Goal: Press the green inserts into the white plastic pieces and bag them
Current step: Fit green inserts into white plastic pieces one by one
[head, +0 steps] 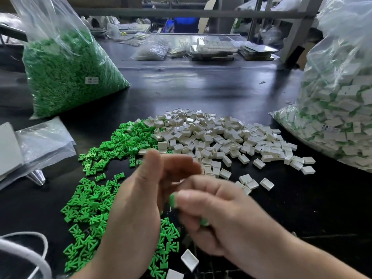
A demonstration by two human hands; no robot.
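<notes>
Low over the black table [201, 83], the two hands met, both blurred. The right hand [219, 214] curled its fingers and pinched a green insert [172, 200] at the fingertips. The left hand [141, 200] stood thumb up, fingers bent toward it; whether it held anything could not be told. Loose inserts [100, 198] lay spread beneath and left of the hands, touching the heap of white pieces [221, 137] beyond. A bag of green parts [66, 73] stood far left, and a bag of white-and-green pieces [342, 117] at right.
</notes>
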